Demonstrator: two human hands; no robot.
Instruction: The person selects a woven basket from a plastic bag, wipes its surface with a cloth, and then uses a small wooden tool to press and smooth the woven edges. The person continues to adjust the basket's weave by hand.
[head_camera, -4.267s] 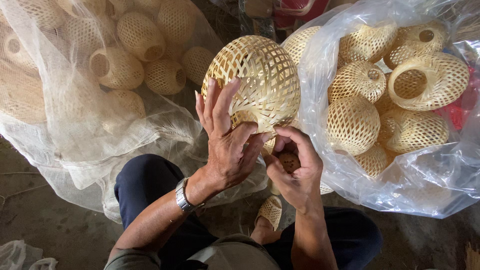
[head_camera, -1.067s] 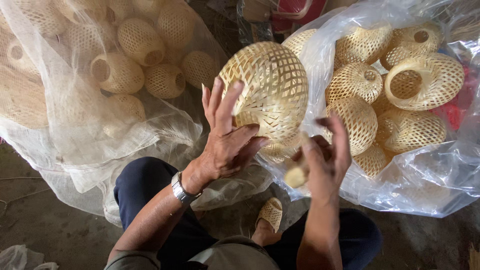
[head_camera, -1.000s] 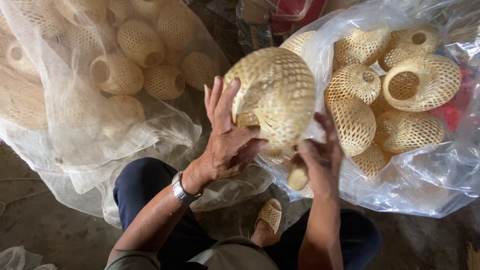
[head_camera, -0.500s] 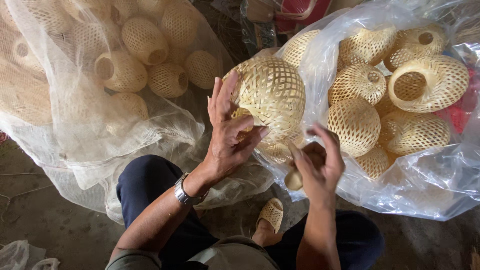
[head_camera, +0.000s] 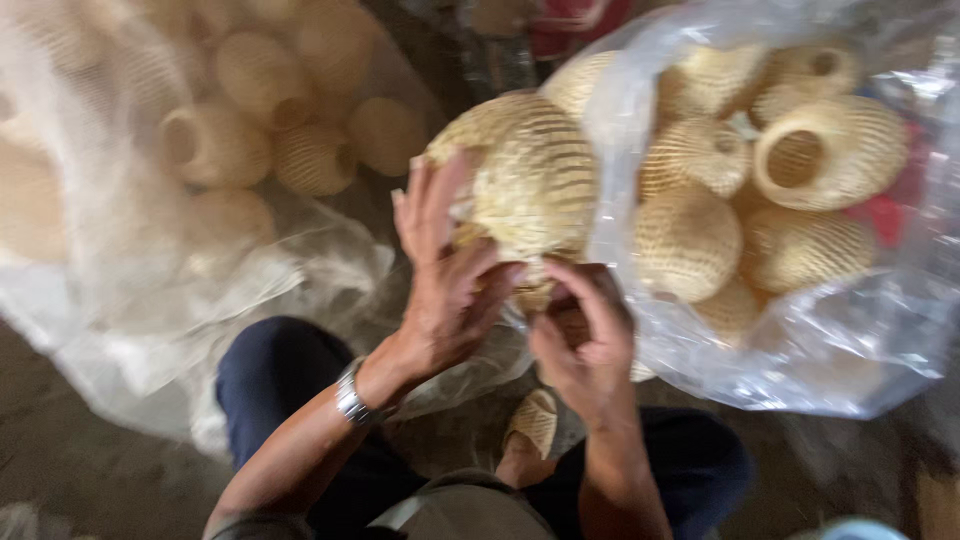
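Rounded pale woven bamboo basket held up just left of the clear plastic bag of similar woven baskets. Left hand lies against the basket's left side, fingers spread and pressed to the weave. Right hand grips the basket's lower edge, fingers curled on it. Further baskets lie in white netting, well left. Frame blurred.
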